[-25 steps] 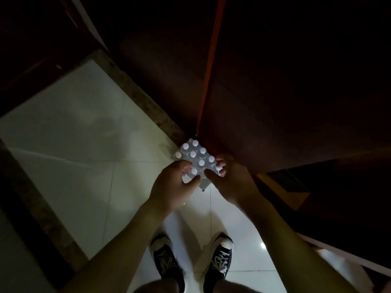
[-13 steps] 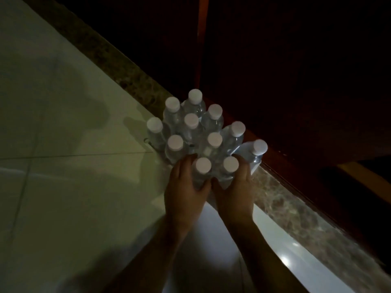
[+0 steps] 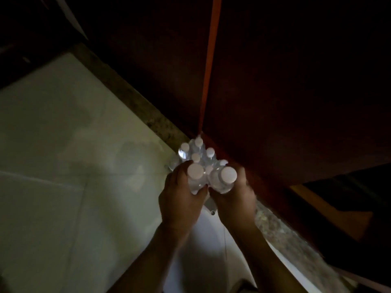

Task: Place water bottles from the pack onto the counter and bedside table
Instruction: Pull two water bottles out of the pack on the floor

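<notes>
Dim light covers the whole scene, seen from the head camera looking down. Near the middle, the left hand (image 3: 179, 199) grips one water bottle (image 3: 195, 178) by its clear body, its fingers (image 3: 200, 190) curled round the lower part beneath the white cap. Just beside it, the right hand (image 3: 234, 197) grips a second water bottle (image 3: 224, 180) in the same manner, thumb and fingers wrapped round the sides. Both held bottles stand roughly upright with their caps toward the camera, and they sit close together, nearly touching. Their caps look larger than the others, so they are nearer the camera than the rest.

Beyond the hands lies the pack (image 3: 196, 154), a cluster of bottles with white caps, some blurred and partly hidden behind the two held bottles. Whether the held bottles are clear of the pack's wrapping cannot be told. The pack stands on the floor (image 3: 63, 166), pale glossy tile, at the edge where a speckled stone border (image 3: 135, 106) runs diagonally. Directly behind the pack rises a dark reddish-brown wooden panel (image 3: 296, 92), with a brighter orange-red vertical strip (image 3: 209, 60) ending just above the furthest caps. Both bare forearms enter from the bottom of the view, and a pale shape between them near the lower edge is too blurred to identify.
</notes>
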Demonstrator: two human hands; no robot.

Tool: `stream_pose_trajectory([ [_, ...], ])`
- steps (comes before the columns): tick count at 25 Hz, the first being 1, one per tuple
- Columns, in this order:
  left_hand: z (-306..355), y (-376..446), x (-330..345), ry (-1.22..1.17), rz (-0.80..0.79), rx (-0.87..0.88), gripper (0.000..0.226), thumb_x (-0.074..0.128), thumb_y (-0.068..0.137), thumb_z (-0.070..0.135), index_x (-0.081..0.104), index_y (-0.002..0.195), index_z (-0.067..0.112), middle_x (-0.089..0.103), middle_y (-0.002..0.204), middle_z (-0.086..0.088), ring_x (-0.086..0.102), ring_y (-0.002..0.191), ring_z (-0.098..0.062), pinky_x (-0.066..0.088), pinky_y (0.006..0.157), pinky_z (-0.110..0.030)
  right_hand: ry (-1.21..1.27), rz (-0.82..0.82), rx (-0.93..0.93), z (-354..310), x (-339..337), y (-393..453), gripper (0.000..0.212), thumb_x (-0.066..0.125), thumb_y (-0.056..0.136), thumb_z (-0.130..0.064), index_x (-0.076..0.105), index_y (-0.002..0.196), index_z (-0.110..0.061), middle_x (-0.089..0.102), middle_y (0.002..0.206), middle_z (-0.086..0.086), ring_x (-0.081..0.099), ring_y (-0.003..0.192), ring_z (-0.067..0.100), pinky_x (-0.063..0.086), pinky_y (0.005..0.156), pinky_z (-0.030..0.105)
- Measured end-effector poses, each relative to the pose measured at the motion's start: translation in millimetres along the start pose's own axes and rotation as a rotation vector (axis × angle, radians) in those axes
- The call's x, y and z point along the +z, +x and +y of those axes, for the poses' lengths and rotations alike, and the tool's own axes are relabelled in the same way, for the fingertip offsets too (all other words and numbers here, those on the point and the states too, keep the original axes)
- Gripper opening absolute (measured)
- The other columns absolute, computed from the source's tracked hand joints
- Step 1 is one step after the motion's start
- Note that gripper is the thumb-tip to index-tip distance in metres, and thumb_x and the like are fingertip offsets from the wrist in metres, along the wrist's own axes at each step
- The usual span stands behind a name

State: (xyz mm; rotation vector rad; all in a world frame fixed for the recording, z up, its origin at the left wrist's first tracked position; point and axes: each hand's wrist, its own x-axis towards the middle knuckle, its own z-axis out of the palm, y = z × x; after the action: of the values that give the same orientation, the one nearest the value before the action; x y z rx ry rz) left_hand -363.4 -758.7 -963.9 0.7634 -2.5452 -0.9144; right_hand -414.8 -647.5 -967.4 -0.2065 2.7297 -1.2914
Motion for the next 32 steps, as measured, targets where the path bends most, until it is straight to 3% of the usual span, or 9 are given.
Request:
stream_pose_trajectory([
  [3,117.8,27.6,-152.8,-0.060,0.057,0.065,0.068,0.093,0.056,0.030,0.061,0.115,0.020,0.071,0.100,-0.001,0.067,0.092,-0.020,0.045,0.069,-0.021,0.058,-0.046,-0.106,-151.8,-124.4,4.3,0.061,0.089,0.061,-0.021,0.051,0.109,-0.028,0.068,0.090,-0.011,0.069,0.080,0.020,0.058,0.067,0.042],
  [7,292.6,73.4,-361.5,-0.245,-0.001,0.113,0.067,0.088,0.064,0.028,0.046,0.107,0.059,0.060,0.090,0.027,0.060,0.091,-0.009,0.052,0.073,-0.024,0.117,-0.119,-0.243,-368.6,-302.0,11.1,0.054,0.085,0.066,-0.025,0.054,0.108,-0.037,0.066,0.091,-0.019,0.067,0.084,0.007,0.055,0.073,0.027],
  [9,376.9,95.2,-458.6,-0.374,-0.010,0.156,0.068,0.086,0.065,0.025,0.046,0.101,0.067,0.056,0.103,0.039,0.059,0.098,-0.008,0.053,0.078,-0.029,0.235,-0.185,-0.294,-473.7,-387.3,13.7,0.051,0.082,0.064,-0.025,0.055,0.104,-0.043,0.070,0.093,-0.015,0.068,0.087,0.006,0.058,0.076,0.036],
  [11,440.1,108.6,-526.9,-0.507,0.011,0.197,0.065,0.084,0.063,0.029,0.050,0.103,0.067,0.055,0.106,0.034,0.058,0.104,-0.010,0.053,0.081,-0.030,0.421,-0.265,-0.365,-556.4,-455.3,10.9,0.054,0.080,0.061,-0.012,0.056,0.099,-0.042,0.071,0.093,-0.007,0.070,0.084,0.011,0.060,0.071,0.039],
  [14,513.8,120.8,-598.3,-0.635,0.070,0.265,0.068,0.084,0.069,0.012,0.053,0.111,0.056,0.063,0.111,0.012,0.065,0.104,-0.006,0.056,0.083,-0.025,0.565,-0.317,-0.474,-644.0,-526.5,3.2,0.061,0.068,0.064,0.010,0.052,0.106,-0.031,0.065,0.090,-0.003,0.069,0.080,0.006,0.055,0.065,0.022],
  [17,561.2,121.2,-636.1,-0.691,0.104,0.379,0.061,0.080,0.073,-0.004,0.057,0.115,0.034,0.071,0.109,0.013,0.069,0.104,-0.006,0.054,0.082,-0.016,0.776,-0.220,-0.532,-684.5,-559.6,-2.7,0.055,0.064,0.061,0.005,0.055,0.108,-0.021,0.064,0.083,-0.001,0.066,0.074,0.011,0.054,0.064,0.023],
  [21,589.5,115.4,-651.5,-0.736,0.138,0.455,0.051,0.077,0.074,-0.010,0.061,0.112,0.020,0.073,0.102,0.002,0.072,0.097,-0.015,0.056,0.080,-0.023,0.914,-0.141,-0.545,-699.8,-581.4,-4.3,0.043,0.080,0.062,-0.008,0.056,0.097,-0.008,0.066,0.077,0.001,0.066,0.072,0.016,0.056,0.065,0.028],
  [28,618.9,121.7,-653.6,-0.704,0.057,0.523,0.052,0.083,0.070,0.001,0.064,0.109,0.030,0.074,0.098,0.001,0.073,0.093,-0.016,0.057,0.079,-0.028,0.973,0.019,-0.539,-696.1,-600.0,5.1,0.024,0.064,0.063,-0.004,0.069,0.087,0.000,0.070,0.073,0.011,0.066,0.070,0.018,0.055,0.065,0.028],
  [32,632.7,126.0,-642.4,-0.777,0.056,0.484,0.051,0.088,0.063,0.008,0.066,0.102,0.033,0.074,0.093,-0.003,0.073,0.088,-0.016,0.059,0.079,-0.032,0.885,-0.013,-0.542,-691.1,-611.0,14.6,0.006,0.069,0.069,-0.003,0.065,0.070,0.002,0.066,0.065,0.010,0.064,0.063,0.018,0.053,0.060,0.029],
])
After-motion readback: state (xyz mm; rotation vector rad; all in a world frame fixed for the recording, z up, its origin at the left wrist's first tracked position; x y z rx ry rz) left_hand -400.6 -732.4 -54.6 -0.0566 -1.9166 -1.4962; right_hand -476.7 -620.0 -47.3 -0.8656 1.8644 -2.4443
